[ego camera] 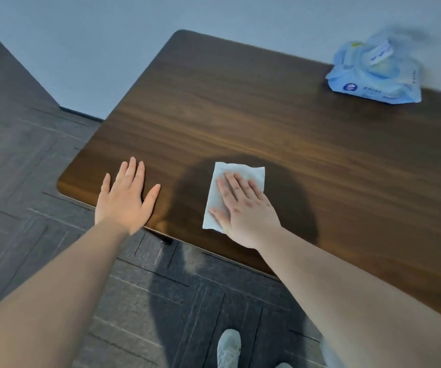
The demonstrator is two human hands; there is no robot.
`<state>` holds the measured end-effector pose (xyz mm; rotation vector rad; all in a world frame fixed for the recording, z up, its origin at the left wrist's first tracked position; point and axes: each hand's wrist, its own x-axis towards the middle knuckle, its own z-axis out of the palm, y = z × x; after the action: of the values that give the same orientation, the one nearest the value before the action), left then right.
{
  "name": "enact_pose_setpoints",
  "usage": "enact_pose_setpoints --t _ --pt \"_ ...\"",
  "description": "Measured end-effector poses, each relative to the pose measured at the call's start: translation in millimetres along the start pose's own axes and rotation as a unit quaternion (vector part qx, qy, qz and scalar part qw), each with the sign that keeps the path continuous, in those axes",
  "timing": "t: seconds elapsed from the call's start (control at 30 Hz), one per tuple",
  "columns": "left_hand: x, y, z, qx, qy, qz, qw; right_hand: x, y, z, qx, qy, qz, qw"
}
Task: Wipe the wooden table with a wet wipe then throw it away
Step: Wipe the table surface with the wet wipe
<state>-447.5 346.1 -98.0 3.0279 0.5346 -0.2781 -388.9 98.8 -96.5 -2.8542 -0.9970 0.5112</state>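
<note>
The wooden table (267,115) carried a blue wet-wipe pack (373,73) well beyond the fingertips. The left hand (126,197) lay flat, fingers spread, grasping nothing. The right hand (243,208) pressed the wet wipe (240,171) flat beneath extended fingers; even pressure and overlapping strokes would serve best.

The table (240,107) is dark brown with streaky wood grain, lighter amber bands running along it; the wipe (238,173) is plain white; the pack (373,73) is pale blue with a white label and a small dark blue mark; the floor (28,181) is dark grey with thin pale lines; the wall (108,35) is flat blue-grey; the shoe (228,346) is pale grey-white.
</note>
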Motion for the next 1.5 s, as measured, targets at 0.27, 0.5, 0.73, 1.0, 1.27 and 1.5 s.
enact_pose_setpoints --t 0.27,0.5,0.73,1.0,1.27,1.5 --pt "8 -5 5 -0.016 0.002 -0.005 1.0 70 -83 2 0.02 -0.005 -0.028 0.999" --pt "9 -7 8 -0.041 0.021 -0.011 0.999 80 -97 1 0.028 0.008 -0.03 0.999" --pt "8 -7 7 -0.032 0.008 0.003 0.999 50 -85 4 0.017 -0.011 -0.052 0.998" --pt "3 13 -7 0.025 -0.029 0.025 0.999 -24 -29 13 0.01 -0.005 -0.031 0.999" --pt "-3 134 -18 0.015 -0.043 0.182 0.982 -126 81 16 0.011 0.021 0.173 0.985" --pt "-16 279 -18 0.039 -0.06 0.326 0.943 -214 163 30 0.043 0.026 0.314 0.948"
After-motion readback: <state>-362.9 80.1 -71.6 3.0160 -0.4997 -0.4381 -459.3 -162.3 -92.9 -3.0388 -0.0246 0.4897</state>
